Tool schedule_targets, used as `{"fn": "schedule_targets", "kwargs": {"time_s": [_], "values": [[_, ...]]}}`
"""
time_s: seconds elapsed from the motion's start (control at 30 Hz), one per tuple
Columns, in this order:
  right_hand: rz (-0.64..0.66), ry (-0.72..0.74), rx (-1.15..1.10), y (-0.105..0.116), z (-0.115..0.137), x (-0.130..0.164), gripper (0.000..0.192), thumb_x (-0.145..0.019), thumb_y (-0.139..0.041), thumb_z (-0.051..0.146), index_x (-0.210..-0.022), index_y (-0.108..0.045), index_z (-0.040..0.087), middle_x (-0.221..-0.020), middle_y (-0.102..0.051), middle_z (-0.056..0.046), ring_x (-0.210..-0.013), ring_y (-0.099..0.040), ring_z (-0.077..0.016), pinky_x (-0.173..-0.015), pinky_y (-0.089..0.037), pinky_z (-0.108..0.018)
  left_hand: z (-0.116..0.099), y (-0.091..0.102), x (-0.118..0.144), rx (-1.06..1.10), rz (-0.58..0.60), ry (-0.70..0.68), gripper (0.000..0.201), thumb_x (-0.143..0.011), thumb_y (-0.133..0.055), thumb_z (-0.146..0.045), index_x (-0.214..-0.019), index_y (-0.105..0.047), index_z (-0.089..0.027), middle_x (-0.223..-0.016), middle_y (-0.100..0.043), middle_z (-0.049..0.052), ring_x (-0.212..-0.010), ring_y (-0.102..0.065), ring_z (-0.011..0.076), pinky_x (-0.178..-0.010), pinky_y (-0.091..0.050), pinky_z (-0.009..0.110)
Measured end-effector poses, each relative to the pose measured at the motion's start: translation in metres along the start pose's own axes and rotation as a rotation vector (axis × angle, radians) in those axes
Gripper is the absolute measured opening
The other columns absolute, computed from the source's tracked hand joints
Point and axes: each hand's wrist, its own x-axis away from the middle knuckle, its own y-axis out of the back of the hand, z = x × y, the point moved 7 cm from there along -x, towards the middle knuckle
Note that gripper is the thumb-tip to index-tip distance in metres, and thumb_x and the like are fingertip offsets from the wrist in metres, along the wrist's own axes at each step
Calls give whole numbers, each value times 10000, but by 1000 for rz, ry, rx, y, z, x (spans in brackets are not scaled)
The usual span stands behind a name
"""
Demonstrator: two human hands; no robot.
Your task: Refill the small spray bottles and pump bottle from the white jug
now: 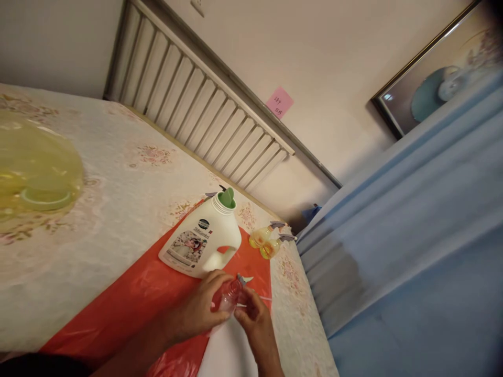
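Observation:
My left hand [208,303] is wrapped round a small clear plastic bottle [229,297], with its open neck tilted up and to the right. At the neck side, my right hand [255,319] has its fingers curled in against the same bottle; its fingertips are partly hidden. Just beyond the bottle neck lies a grey and white spray trigger head [244,279]. A thin white tube [265,298] shows to the right of my right fingers. Behind my left hand stands a large cream detergent jug [196,241] with a green pouring spout [227,198] and no cap on it.
Two spray bottles with yellow liquid [267,246] stand right of the jug. A red plastic sheet [129,303] lies on the floral tablecloth [118,209]. A translucent yellow basin [43,157] is at the left. A radiator [204,99] and blue curtain [393,251] border the table.

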Motion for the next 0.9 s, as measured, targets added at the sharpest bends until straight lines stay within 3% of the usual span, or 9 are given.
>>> {"fn": "schedule_targets", "kwargs": {"time_s": [0.17, 0.27, 0.43, 0.53, 0.63, 0.8, 0.9], "values": [[-147, -55, -104, 18, 0, -32, 433, -687, -821, 333, -1064, -660, 193, -1002, -746, -88, -929, -706, -262, -868, -550, -445, 0, 0, 1, -64, 8, 4, 545, -673, -583, -83, -1195, -523, -232, -1232, -540, 62, -1200, -497, 240, -1069, -393, 384], [-172, -5, -84, 14, 6, -60, 440, -664, -822, 288, -1056, -653, 182, -991, -746, -88, -960, -696, -258, -919, -520, -440, 2, 0, 3, -68, 34, 22, 529, -659, -580, -74, -1160, -521, -232, -1213, -534, 53, -1183, -498, 232, -1062, -392, 380], [51, 83, -132, -25, 23, -99, 437, -687, -783, 268, -1105, -666, 217, -1131, -722, -67, -1061, -659, -247, -951, -493, -389, 2, 2, 7, -55, 22, 1, 431, -697, -581, -91, -1096, -516, -240, -1162, -549, 41, -1127, -517, 224, -1021, -412, 374], [173, 55, -150, -49, 27, -115, 328, -686, -769, 287, -1001, -714, 212, -1016, -755, -44, -943, -686, -236, -864, -517, -347, 0, 3, 7, -48, 12, -16, 386, -731, -577, -101, -1084, -516, -245, -1143, -556, 37, -1103, -526, 224, -1000, -421, 375], [235, 9, -174, -66, 28, -129, 327, -589, -816, 292, -888, -723, 194, -842, -766, -30, -745, -684, -226, -741, -537, -344, -2, 5, 6, -36, 15, -20, 369, -733, -580, -97, -1066, -525, -246, -1112, -560, 30, -1085, -530, 225, -990, -424, 374], [287, -4, -234, -90, 41, -143, 386, -514, -838, 277, -865, -711, 182, -842, -761, -28, -755, -660, -218, -726, -536, -328, -4, 6, 4, -9, 52, -36, 383, -719, -570, -89, -1065, -543, -253, -1106, -548, 30, -1084, -523, 230, -998, -423, 374], [268, 12, -243, -101, 54, -149, 295, -534, -830, 270, -772, -686, 172, -697, -720, 7, -608, -603, -160, -608, -503, -270, -3, 7, 4, 12, 69, -26, 413, -677, -583, -84, -1051, -550, -257, -1104, -543, 24, -1071, -522, 235, -985, -434, 371]]}}
